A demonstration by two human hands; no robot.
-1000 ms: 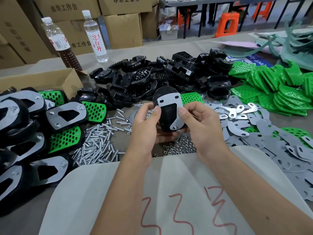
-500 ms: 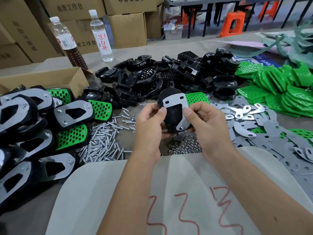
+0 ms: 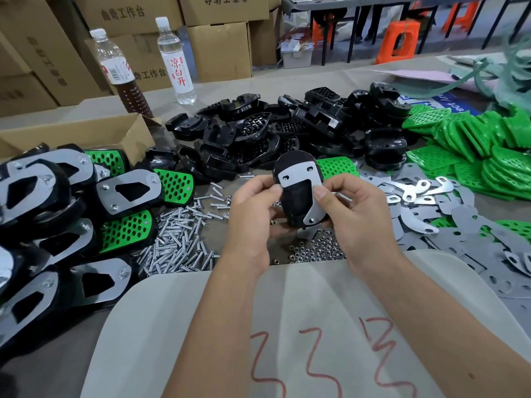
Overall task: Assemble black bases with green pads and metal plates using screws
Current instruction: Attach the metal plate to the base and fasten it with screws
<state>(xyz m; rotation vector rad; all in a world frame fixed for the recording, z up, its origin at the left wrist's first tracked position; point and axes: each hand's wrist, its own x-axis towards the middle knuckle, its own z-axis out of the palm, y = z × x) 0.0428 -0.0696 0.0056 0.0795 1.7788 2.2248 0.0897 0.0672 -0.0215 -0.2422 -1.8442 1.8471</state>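
Here hands [image 3: 301, 216] hold plated base [image 3: 297, 193]

Black base [image 3: 293, 196], silver plate [image 3: 301, 176], hole-dotted green pads [image 3: 502, 168]

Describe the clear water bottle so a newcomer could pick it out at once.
Look to the far left edge of the table, in front of the stacked cardboard boxes. Two bottles stand there upright; the clear water bottle is the right one, with red characters on a white label, while the brown-liquid bottle holds dark drink.
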